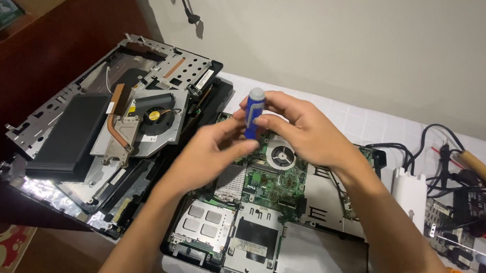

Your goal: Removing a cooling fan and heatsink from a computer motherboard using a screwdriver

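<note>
Bare white table (362, 124) lies open at one o'clock from the open laptop (262, 207). At ten o'clock a stack of laptop parts (108, 132) blocks the way; at three o'clock tangled cables (441, 159) and a white block (410, 193) crowd the edge.

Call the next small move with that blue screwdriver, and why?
Probably lower the tip onto a screw by the round fan. Both the left hand and right hand hold the blue screwdriver upright above the opened laptop base, off the board; the tip is hidden, so I can't tell which screw.
</note>
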